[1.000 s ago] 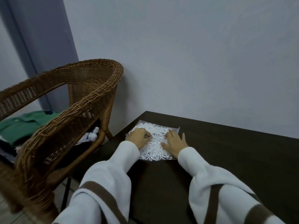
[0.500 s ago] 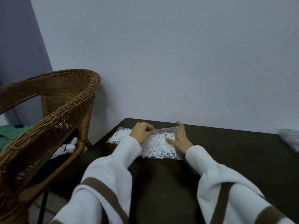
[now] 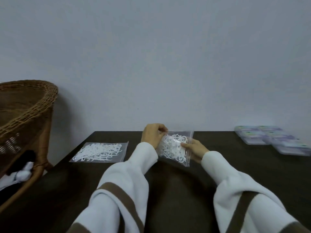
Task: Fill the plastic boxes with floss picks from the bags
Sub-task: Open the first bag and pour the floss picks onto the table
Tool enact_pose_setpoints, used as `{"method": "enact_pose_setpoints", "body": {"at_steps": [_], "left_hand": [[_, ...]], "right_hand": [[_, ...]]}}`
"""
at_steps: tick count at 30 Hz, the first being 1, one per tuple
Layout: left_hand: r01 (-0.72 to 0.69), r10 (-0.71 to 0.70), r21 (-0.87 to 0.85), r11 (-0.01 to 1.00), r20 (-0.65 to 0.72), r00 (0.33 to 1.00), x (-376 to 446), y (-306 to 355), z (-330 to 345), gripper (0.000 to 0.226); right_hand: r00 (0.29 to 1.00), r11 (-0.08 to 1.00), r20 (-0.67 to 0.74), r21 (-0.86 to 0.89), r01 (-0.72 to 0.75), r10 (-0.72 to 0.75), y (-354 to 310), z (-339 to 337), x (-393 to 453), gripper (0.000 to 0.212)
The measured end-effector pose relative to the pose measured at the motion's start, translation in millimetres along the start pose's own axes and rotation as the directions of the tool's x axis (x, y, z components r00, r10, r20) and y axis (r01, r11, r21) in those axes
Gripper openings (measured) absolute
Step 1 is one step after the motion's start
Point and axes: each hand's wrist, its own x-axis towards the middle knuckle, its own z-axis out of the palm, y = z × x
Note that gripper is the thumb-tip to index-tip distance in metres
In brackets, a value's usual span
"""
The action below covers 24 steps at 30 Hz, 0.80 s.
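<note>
Your left hand (image 3: pixel 152 135) pinches the top edge of a bag of floss picks (image 3: pixel 175 147), lifted just above the desk (image 3: pixel 168 182), while your right hand (image 3: pixel 195 147) grips its side. A second bag (image 3: pixel 99 152) lies flat to the left; the plastic boxes (image 3: pixel 272 138) sit far right.

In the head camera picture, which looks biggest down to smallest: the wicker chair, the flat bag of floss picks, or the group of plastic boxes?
1. Brown wicker chair, largest, though cut off by the frame.
2. Blurred cluster of clear plastic boxes at the far right.
3. Clear flat bag of white floss picks lying on the dark table.
The last two look close, so that order is unsure.
</note>
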Motion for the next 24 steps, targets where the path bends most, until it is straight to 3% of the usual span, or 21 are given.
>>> {"method": "enact_pose_setpoints", "body": {"at_steps": [6, 9, 12, 19, 24], "left_hand": [[-0.017, 0.017, -0.016, 1.0, -0.005, 1.0, 1.0, 20.3, 39.4, 0.029], [0.04, -0.041, -0.218, 0.975, -0.002, 0.999, -6.4, 27.0, 62.2, 0.025], [0.117, -0.089, -0.373, 0.92, 0.091, 0.992, -16.6, 35.3, 86.0, 0.022], [0.107, -0.047, -0.333, 0.937, 0.181, 0.982, -21.6, 28.1, 114.1, 0.027], [0.007, 0.037, -0.233, 0.972, 0.184, 0.982, -25.0, 24.3, 121.5, 0.031]], "right_hand": [[0.989, 0.988, -0.131, 0.13, 0.079, -0.062, 8.1, -31.3, -4.9, 0.034], [0.977, 0.964, -0.191, 0.229, 0.134, -0.09, 10.9, -40.8, -2.3, 0.036], [0.981, 0.943, -0.179, 0.309, 0.124, -0.07, 9.9, -47.5, 1.2, 0.039], [0.986, 0.995, -0.142, 0.024, 0.093, -0.089, 9.2, -59.8, -0.2, 0.032], [0.959, 0.972, -0.164, 0.002, 0.236, -0.233, 23.4, -74.3, 0.2, 0.025]]}}
